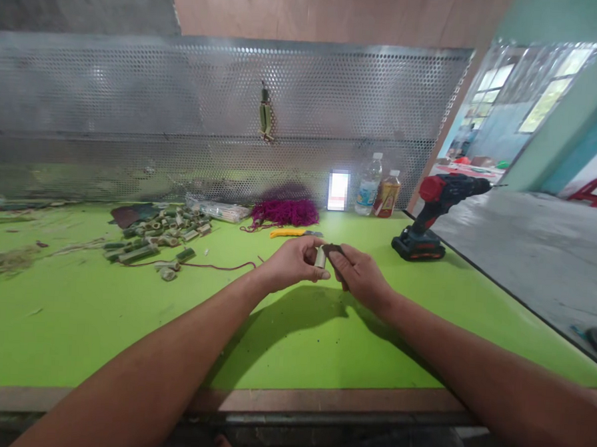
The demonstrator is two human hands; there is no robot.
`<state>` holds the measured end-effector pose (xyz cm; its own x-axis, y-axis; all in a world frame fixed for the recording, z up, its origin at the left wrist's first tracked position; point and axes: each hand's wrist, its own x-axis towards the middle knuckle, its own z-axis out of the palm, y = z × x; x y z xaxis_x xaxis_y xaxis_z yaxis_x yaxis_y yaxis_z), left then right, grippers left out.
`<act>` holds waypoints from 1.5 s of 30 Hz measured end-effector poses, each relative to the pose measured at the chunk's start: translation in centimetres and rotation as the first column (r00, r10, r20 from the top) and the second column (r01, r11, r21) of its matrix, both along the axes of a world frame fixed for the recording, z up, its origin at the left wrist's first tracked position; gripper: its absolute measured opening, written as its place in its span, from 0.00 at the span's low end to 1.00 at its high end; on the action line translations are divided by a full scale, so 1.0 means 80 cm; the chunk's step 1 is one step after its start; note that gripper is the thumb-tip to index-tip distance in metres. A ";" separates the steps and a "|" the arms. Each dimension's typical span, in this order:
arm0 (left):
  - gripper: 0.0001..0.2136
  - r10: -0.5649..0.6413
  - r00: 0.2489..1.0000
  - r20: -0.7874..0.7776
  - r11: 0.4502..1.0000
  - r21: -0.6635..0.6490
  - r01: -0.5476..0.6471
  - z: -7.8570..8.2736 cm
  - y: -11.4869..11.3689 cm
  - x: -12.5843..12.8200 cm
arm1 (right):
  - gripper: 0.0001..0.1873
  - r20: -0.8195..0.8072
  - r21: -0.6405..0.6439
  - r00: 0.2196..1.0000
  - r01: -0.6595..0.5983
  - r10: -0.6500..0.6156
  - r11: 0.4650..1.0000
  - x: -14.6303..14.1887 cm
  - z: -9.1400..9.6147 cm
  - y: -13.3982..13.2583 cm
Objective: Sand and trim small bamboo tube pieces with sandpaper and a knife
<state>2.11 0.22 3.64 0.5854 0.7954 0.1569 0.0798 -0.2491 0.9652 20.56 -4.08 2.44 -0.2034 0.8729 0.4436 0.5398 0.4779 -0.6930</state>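
Note:
Both my hands meet above the middle of the green table [123, 321]. My left hand [291, 263] is closed around a short pale bamboo tube piece [321, 257], gripping it from the left. My right hand [360, 275] is closed on a small dark piece [334, 249], which it holds against the top end of the tube. What the dark piece is I cannot make out. The fingers of both hands touch each other around the tube.
A pile of cut bamboo pieces [158, 233] lies at left, with red cord [211, 267] trailing from it. Behind are a purple cord bundle [284, 213], a yellow knife [292, 233], a lit phone [338, 189], two bottles [369, 184] and a red cordless drill [432, 214]. A perforated metal panel [184, 111] backs the table.

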 end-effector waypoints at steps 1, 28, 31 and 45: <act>0.27 0.020 1.000 -0.004 1.000 0.004 -0.020 -0.001 0.001 0.000 | 0.21 0.041 0.005 0.999 -0.013 0.013 1.000 0.000 0.000 0.000; 0.28 0.070 0.980 0.184 0.997 -0.036 -0.065 0.016 -0.006 -0.002 | 0.21 0.011 0.070 0.998 0.061 -0.062 0.996 -0.003 -0.004 -0.002; 0.25 -0.026 0.991 0.131 0.999 -0.039 0.032 0.009 -0.006 0.003 | 0.20 -0.032 0.106 0.997 0.068 -0.065 0.992 -0.003 -0.001 -0.003; 0.24 -0.146 0.984 0.099 0.988 -0.027 0.149 0.001 -0.005 0.002 | 0.22 -0.028 0.111 0.997 0.076 -0.074 0.991 0.004 -0.001 0.002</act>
<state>2.23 -0.18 3.75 0.6801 0.7074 0.1924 -0.0494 -0.2176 0.9748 20.92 -3.91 2.39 -0.1272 0.8301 0.5429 0.5607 0.5117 -0.6510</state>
